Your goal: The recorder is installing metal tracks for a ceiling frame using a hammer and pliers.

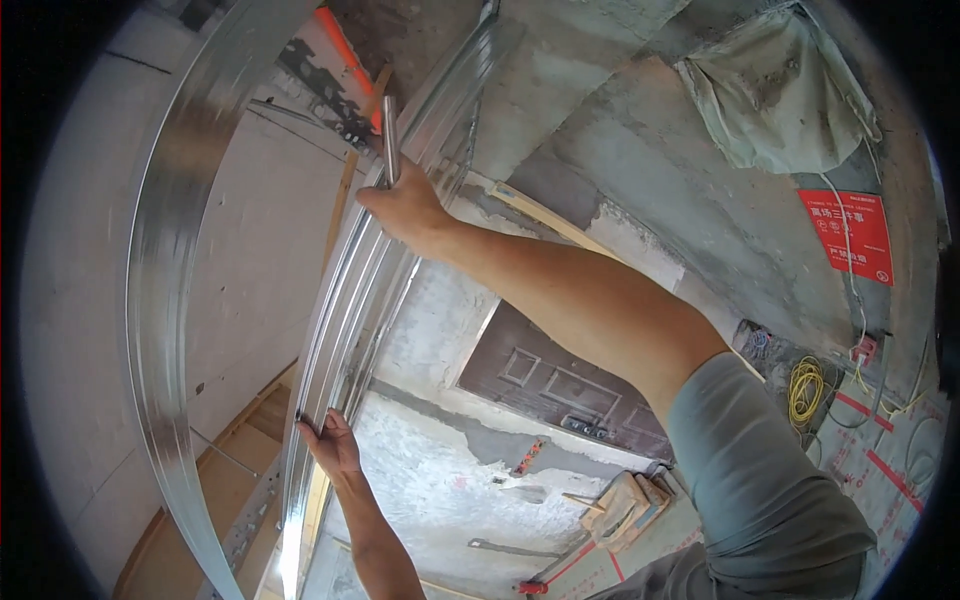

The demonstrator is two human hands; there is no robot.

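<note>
Long silvery metal channels (345, 300) run side by side, rising from the lower left to the top middle. My left hand (335, 447) has its thumb and fingers closed on the edge of the channels in the lower part of the view. Higher up, my right hand (408, 208) is wrapped round a shiny metal rod (390, 142) that points upward. This hand is right against the channels; whether it also presses on them cannot be made out. The far end of the rod stands free, and its lower part is hidden in my fist.
A wide curved-looking metal strip (160, 300) spans the left side. Behind are a dark panelled door (565, 385) and patchy walls. At right hang a cloth cover (780, 95) and a red sign (850, 235); yellow cable (805, 390) lies coiled near a brown bag (628, 512).
</note>
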